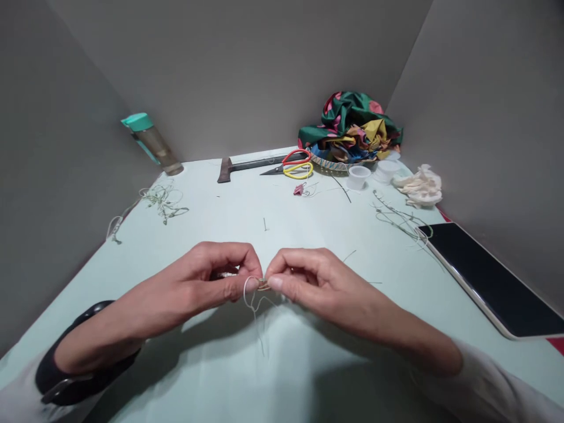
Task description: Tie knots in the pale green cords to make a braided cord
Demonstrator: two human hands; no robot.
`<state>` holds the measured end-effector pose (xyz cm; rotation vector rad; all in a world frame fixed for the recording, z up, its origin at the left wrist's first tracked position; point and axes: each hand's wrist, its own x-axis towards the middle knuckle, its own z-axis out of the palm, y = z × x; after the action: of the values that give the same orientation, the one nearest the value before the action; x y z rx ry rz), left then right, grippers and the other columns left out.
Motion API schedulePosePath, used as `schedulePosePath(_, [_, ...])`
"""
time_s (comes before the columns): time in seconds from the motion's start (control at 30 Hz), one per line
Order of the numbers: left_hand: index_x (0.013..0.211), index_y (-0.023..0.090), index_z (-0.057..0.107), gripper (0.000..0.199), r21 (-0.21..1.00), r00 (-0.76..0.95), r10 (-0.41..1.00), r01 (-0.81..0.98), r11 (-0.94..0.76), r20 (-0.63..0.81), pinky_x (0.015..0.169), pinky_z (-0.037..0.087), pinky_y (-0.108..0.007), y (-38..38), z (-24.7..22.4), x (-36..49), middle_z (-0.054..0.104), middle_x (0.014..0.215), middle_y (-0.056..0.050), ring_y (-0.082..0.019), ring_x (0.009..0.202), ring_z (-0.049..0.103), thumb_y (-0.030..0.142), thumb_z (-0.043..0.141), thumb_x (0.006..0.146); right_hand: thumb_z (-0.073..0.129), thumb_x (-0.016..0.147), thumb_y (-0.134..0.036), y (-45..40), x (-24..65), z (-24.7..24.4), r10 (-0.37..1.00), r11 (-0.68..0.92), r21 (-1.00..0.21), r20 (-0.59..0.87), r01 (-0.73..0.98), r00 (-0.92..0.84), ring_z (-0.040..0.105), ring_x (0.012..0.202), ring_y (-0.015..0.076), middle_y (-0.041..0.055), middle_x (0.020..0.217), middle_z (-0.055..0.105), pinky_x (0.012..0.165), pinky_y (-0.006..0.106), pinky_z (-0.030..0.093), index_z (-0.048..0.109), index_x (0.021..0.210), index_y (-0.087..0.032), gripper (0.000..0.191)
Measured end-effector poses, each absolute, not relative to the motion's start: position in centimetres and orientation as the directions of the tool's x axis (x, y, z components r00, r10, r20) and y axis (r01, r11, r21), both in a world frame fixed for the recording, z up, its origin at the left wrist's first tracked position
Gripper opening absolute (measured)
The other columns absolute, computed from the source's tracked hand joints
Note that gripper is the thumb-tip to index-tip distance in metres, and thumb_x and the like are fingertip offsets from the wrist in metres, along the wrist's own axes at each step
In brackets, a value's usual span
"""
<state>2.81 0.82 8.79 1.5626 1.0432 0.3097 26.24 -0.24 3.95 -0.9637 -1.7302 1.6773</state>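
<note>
My left hand (215,276) and my right hand (308,276) meet above the near middle of the table, thumbs and forefingers pinched. Between their fingertips is a small tan-and-white piece of cord (263,284), mostly hidden by the fingers. A white thread (254,308) loops round by my left thumb, its loose ends hanging below. More white cord shows inside the curl of my left fingers. Whether the tan part is cord or something stiffer is too small to tell.
Beyond my hands lie a nail (265,224), a hammer (255,164) and scissors (291,170). A bottle (156,144) and tangled green cords (163,200) are at left. At right are a cloth-filled basket (335,166), small plastic cups (358,177), more cords (399,220) and a tablet (489,276).
</note>
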Motion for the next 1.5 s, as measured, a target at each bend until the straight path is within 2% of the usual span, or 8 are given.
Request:
schedulePosePath(0.23, [0.073,0.022,0.058,0.031,0.882,0.531,0.723,0.404,0.242,-0.441,0.051,0.02,-0.025,0.3,9.6,2.7,0.037,0.063,0.007,-0.011,0.058,0.026,0.042,0.076,0.089,0.072,0.102,-0.045,2.3,29.5,4.2,0.734,0.178,-0.952,-0.04,0.249,-0.678,0.056,0.063,0.0138,-0.0024,0.07,0.069,0.062,0.028,0.044,0.075,0.083,-0.02,0.031])
schedulePosePath(0.4, [0.072,0.022,0.057,0.036,0.878,0.537,0.714,0.412,0.243,-0.45,0.051,0.02,-0.025,0.1,9.7,2.9,0.038,0.063,0.007,-0.01,0.058,0.026,0.046,0.078,0.088,0.07,0.1,-0.028,1.9,30.9,4.7,0.91,0.288,-0.881,0.13,0.376,-0.394,0.069,0.114,0.0257,0.0073,0.121,0.081,0.088,0.034,0.049,0.081,0.103,-0.023,0.012])
schedulePosePath(0.57, [0.076,0.022,0.06,0.03,0.874,0.517,0.754,0.46,0.154,-0.405,0.055,0.023,-0.026,0.1,9.5,3.0,0.042,0.068,0.006,-0.012,0.062,0.028,0.043,0.074,0.091,0.067,0.103,-0.038,-2.3,27.5,7.3,0.939,0.152,-0.947,0.049,0.282,-0.34,0.061,0.067,0.0162,-0.0031,0.07,0.07,0.063,0.03,0.042,0.073,0.082,-0.025,0.025])
schedulePosePath(0.7, [0.083,0.021,0.07,0.028,0.876,0.512,0.808,0.482,0.012,-0.293,0.062,0.034,-0.026,0.4,8.5,2.9,0.06,0.075,0.003,-0.014,0.07,0.046,0.045,0.071,0.096,0.086,0.088,-0.064,-5.1,23.6,5.2,0.96,0.172,-0.879,0.05,0.445,-0.274,0.053,0.06,0.016,-0.002,0.073,0.066,0.064,0.034,0.041,0.073,0.09,-0.025,0.042])
schedulePosePath(0.9, [0.082,0.021,0.07,0.019,0.862,0.474,0.858,0.501,-0.08,-0.196,0.061,0.032,-0.027,0.1,8.0,2.5,0.058,0.073,0.004,-0.015,0.069,0.045,0.035,0.073,0.094,0.057,0.101,-0.022,-4.6,23.1,3.5,0.914,0.342,-0.858,0.209,0.383,-0.348,0.051,0.06,0.0127,-0.0036,0.068,0.06,0.065,0.029,0.041,0.059,0.08,-0.024,0.022])
schedulePosePath(1.07, [0.081,0.02,0.071,0.023,0.892,0.563,0.794,0.449,-0.061,-0.228,0.057,0.031,-0.025,0.2,8.7,2.3,0.054,0.071,0.005,-0.013,0.066,0.041,0.037,0.075,0.096,0.059,0.101,-0.02,-3.7,25.6,6.9,0.892,-0.115,-0.98,-0.173,0.161,-0.418,0.041,0.047,0.0084,-0.0094,0.051,0.055,0.049,0.02,0.032,0.065,0.088,-0.024,0.015])
schedulePosePath(1.27, [0.085,0.022,0.07,0.031,0.9,0.526,0.749,0.378,0.218,-0.403,0.055,0.024,-0.025,-0.6,10.1,2.7,0.045,0.069,0.005,-0.012,0.063,0.03,0.05,0.078,0.097,0.072,0.091,-0.021,-2.0,27.0,7.1,0.825,-0.282,-0.944,-0.149,-0.168,-0.545,0.027,0.042,0.0038,-0.0097,0.059,0.059,0.041,0.019,0.018,0.06,0.08,-0.022,0.016])
schedulePosePath(1.5, [0.088,0.024,0.074,0.029,0.917,0.613,0.684,0.306,0.256,-0.396,0.051,0.028,-0.021,-0.2,9.7,2.2,0.045,0.067,0.005,-0.011,0.06,0.032,0.049,0.079,0.101,0.063,0.083,-0.01,0.7,28.6,7.9,0.778,0.006,-0.993,-0.072,0.122,-0.624,0.043,0.055,0.0074,-0.0067,0.063,0.061,0.05,0.022,0.031,0.058,0.07,-0.022,0.019])
